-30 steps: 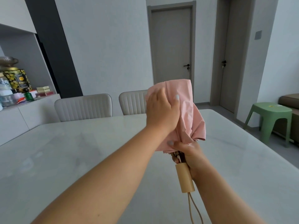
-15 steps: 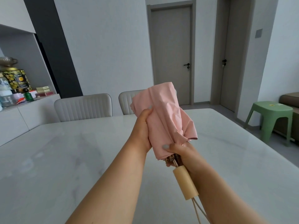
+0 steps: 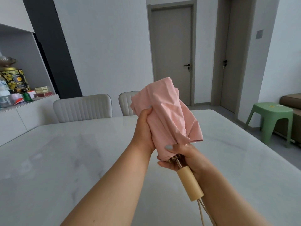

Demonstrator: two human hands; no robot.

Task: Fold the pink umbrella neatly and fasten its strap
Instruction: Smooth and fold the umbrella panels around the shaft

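Note:
The pink umbrella (image 3: 169, 118) is collapsed and held upright above the white table, tilted a little to the left, its fabric loosely bunched. My left hand (image 3: 144, 131) grips the left side of the canopy with the fingers wrapped behind it. My right hand (image 3: 182, 158) clasps the base of the canopy just above the pale wooden handle (image 3: 189, 183), thumb pressed on the fabric. A beige cord loop hangs from the handle's end. No strap is visible.
The white marble table (image 3: 68, 160) spreads under my arms. Two grey chairs (image 3: 83, 108) stand at its far edge. A shelf with tins and bottles (image 3: 16, 90) is at left, a green stool (image 3: 272, 118) at right.
My left hand has slid from the front of the canopy round to its left side. The umbrella has tilted slightly left and the fabric has been gathered closer.

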